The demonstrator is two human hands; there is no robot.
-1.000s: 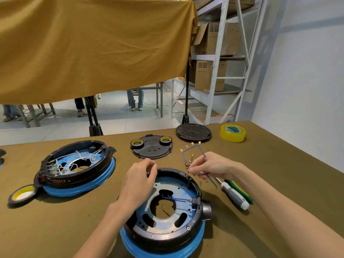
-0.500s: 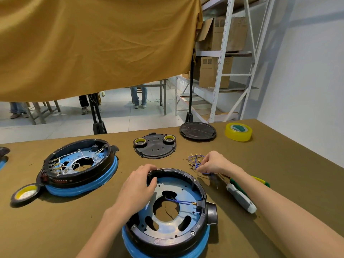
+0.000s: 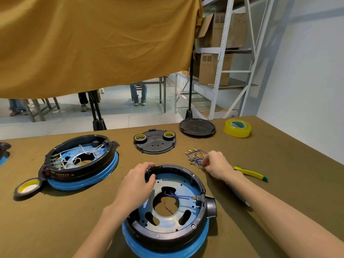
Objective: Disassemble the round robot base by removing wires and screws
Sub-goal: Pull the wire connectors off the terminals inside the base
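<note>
Head view, one entry per item.

- Table [image 3: 279, 174]: olive-brown cloth surface carrying everything below.
- Round robot base [image 3: 167, 207]: black ring on a blue skirt, at 6 o'clock on the table, nearest the person. Blue inner plate exposed; two short blue wires [image 3: 178, 196] run from the centre opening to a black connector on the rim at its 3 o'clock.
- Left hand [image 3: 136, 185]: fingers curled over the base rim at its 11 o'clock, gripping it.
- Right hand [image 3: 216, 163]: at 2 o'clock from the base, fingertips pinching a loose wire bundle [image 3: 195, 157] of blue leads with brass terminals, which lies on the table.
- Second base [image 3: 80, 161]: at 9 o'clock, white wires inside, a tape roll [image 3: 28, 187] touching its lower left edge.
- Black cover plate [image 3: 154, 144]: at 12 o'clock, two small yellow-lined tape rolls on it.
- Black round disc [image 3: 197, 127]: at 1 o'clock, far edge.
- Yellow tape roll [image 3: 237, 128]: just right of the disc.
- Yellow-green tool handle [image 3: 249, 173]: at 3 o'clock, beyond the right wrist.
- Mustard cloth [image 3: 93, 43]: hanging behind the table.
- Metal shelving [image 3: 223, 53]: at rear right, holding cardboard boxes.
</note>
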